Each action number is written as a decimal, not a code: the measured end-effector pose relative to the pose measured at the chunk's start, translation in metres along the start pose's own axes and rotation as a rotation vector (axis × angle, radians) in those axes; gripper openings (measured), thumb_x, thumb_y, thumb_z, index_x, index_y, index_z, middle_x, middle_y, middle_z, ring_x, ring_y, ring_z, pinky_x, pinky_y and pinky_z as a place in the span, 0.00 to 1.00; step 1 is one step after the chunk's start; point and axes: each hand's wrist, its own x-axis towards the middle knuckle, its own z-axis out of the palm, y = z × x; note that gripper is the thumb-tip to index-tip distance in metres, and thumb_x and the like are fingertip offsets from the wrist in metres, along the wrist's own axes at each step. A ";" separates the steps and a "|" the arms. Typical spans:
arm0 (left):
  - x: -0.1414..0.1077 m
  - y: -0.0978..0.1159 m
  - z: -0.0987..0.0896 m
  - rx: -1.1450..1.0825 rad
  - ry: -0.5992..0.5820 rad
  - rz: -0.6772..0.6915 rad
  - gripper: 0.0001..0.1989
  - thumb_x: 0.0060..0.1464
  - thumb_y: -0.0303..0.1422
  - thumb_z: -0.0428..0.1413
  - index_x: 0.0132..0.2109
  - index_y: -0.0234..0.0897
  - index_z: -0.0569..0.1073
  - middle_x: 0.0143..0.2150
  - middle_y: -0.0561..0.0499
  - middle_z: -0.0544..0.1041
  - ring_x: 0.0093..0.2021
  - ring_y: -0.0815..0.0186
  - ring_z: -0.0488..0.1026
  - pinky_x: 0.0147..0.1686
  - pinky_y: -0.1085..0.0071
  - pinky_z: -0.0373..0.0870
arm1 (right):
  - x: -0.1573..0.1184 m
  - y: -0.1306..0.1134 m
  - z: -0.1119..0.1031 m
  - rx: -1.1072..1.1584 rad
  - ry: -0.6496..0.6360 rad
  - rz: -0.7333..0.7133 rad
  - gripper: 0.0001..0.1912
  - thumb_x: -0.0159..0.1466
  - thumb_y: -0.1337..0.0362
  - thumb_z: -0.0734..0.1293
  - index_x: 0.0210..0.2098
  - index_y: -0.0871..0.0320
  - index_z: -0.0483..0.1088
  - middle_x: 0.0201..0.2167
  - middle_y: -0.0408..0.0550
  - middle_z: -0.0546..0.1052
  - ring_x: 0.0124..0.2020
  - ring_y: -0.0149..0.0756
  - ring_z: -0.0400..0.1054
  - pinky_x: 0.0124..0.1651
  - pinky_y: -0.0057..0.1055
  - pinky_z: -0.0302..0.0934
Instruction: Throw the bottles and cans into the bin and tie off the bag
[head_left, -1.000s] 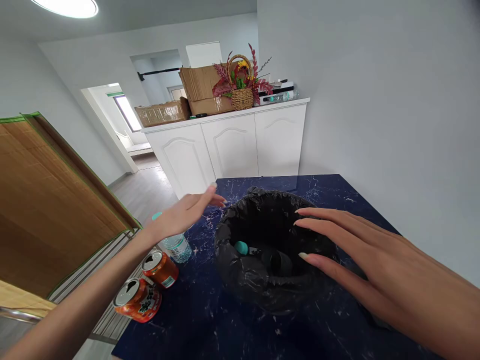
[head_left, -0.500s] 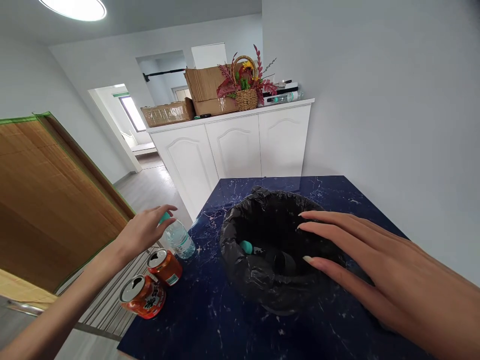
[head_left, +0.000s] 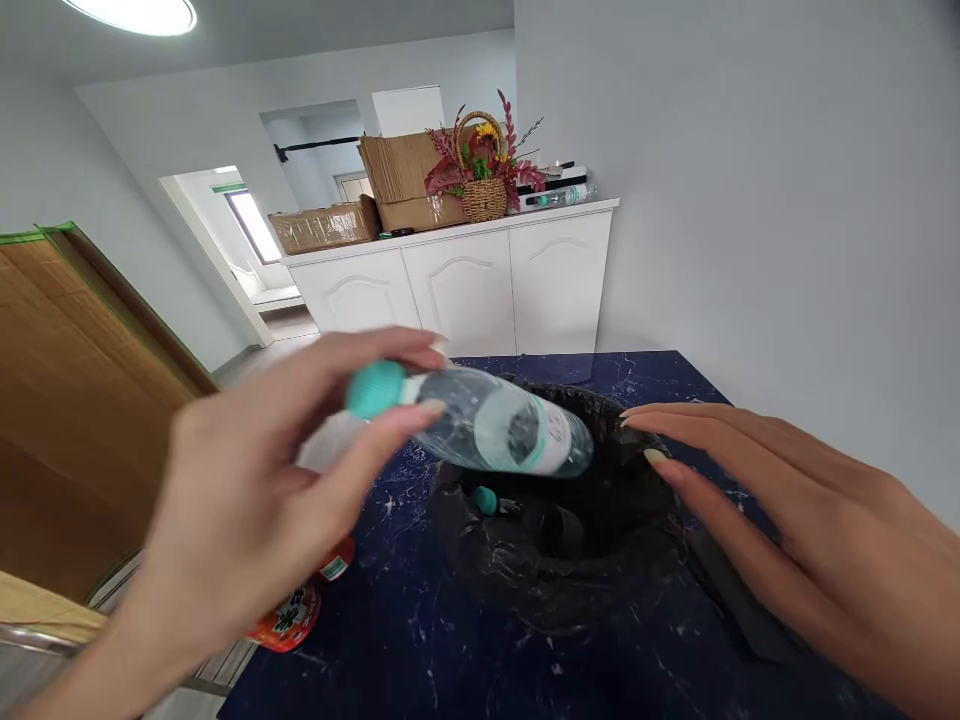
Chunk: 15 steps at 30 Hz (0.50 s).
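My left hand (head_left: 255, 490) holds a clear plastic bottle (head_left: 499, 425) with a teal cap, thumb and fingers round its neck. The bottle lies nearly level above a round bin lined with a black bag (head_left: 525, 570), its base over the opening. Inside the bin, a teal-capped bottle (head_left: 486, 500) and a dark round object are visible. On the right, my right hand (head_left: 795, 530) has its fingers stretched out and the thumb apart, with the tips at the bin's right rim. Two orange-red drink cans (head_left: 285, 622) stand at the table's left, partly hidden behind my left forearm.
The bin stands on a dark blue marbled table (head_left: 420, 650). Beyond is a white cabinet (head_left: 465, 300) bearing cardboard boxes (head_left: 326, 228), a flower basket (head_left: 485, 200) and another plastic bottle (head_left: 570, 196). A brown woven screen (head_left: 82, 400) is at left; a wall flanks the right.
My left hand has lifted the bottle from beside the cans and carried it right, tilting it from upright to nearly level over the bin. My right hand has drawn back toward the rim.
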 end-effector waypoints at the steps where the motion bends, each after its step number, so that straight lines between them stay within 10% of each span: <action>1: 0.001 0.009 0.013 -0.055 -0.024 0.019 0.13 0.70 0.40 0.60 0.59 0.47 0.76 0.55 0.54 0.83 0.52 0.62 0.81 0.52 0.68 0.78 | 0.000 0.000 -0.002 -0.002 0.007 0.007 0.19 0.79 0.53 0.57 0.65 0.47 0.66 0.61 0.45 0.78 0.59 0.48 0.74 0.63 0.51 0.68; 7: 0.003 0.023 0.063 -0.355 -0.390 0.063 0.13 0.72 0.36 0.57 0.61 0.47 0.75 0.59 0.51 0.82 0.58 0.62 0.80 0.57 0.66 0.78 | -0.001 0.000 -0.005 0.005 -0.028 -0.017 0.18 0.79 0.52 0.57 0.64 0.46 0.66 0.59 0.44 0.79 0.57 0.46 0.75 0.60 0.48 0.70; 15: -0.004 0.015 0.060 -0.427 -0.708 0.044 0.17 0.75 0.40 0.51 0.65 0.50 0.74 0.70 0.52 0.74 0.71 0.59 0.70 0.70 0.62 0.69 | -0.002 -0.001 0.001 0.013 -0.062 -0.032 0.20 0.79 0.48 0.57 0.62 0.46 0.69 0.59 0.45 0.79 0.58 0.48 0.75 0.60 0.49 0.71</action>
